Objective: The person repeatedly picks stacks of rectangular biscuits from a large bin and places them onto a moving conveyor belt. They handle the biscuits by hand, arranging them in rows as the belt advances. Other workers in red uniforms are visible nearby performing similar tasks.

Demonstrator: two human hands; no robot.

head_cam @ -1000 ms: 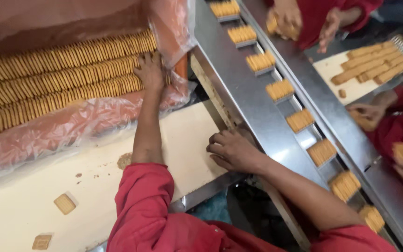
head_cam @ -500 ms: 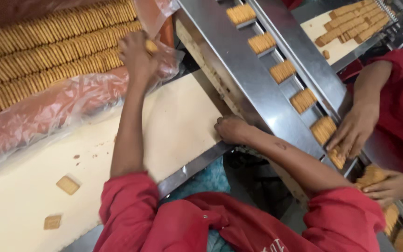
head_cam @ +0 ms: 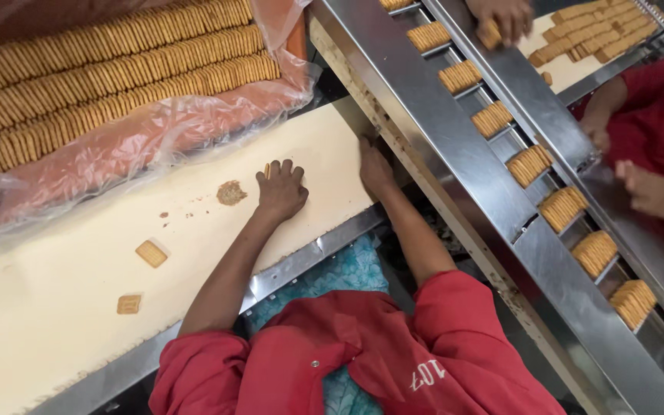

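Biscuits point(head_cam: 267, 170) stand on edge in a small stack under the left hand point(head_cam: 280, 190), whose fingers point(head_cam: 287, 168) curl down over them on the cream surface point(head_cam: 63, 307); only the stack's end peeks out beside the knuckles. Just to the right, the right hand point(head_cam: 374, 167) lies at the surface's far edge, fingers pressed together and flat, holding nothing that shows. A patch of crumbs point(head_cam: 231, 193) sits near the left hand, and two loose square biscuits point(head_cam: 151, 253) lie well apart from it toward the near side. Behind, long rows of biscuits fill a tray lined with clear plastic point(head_cam: 117, 146). To the right runs a steel conveyor point(head_cam: 455, 146) carrying separate biscuit stacks point(head_cam: 529, 165), with other people's hands point(head_cam: 651, 190) at its far side.
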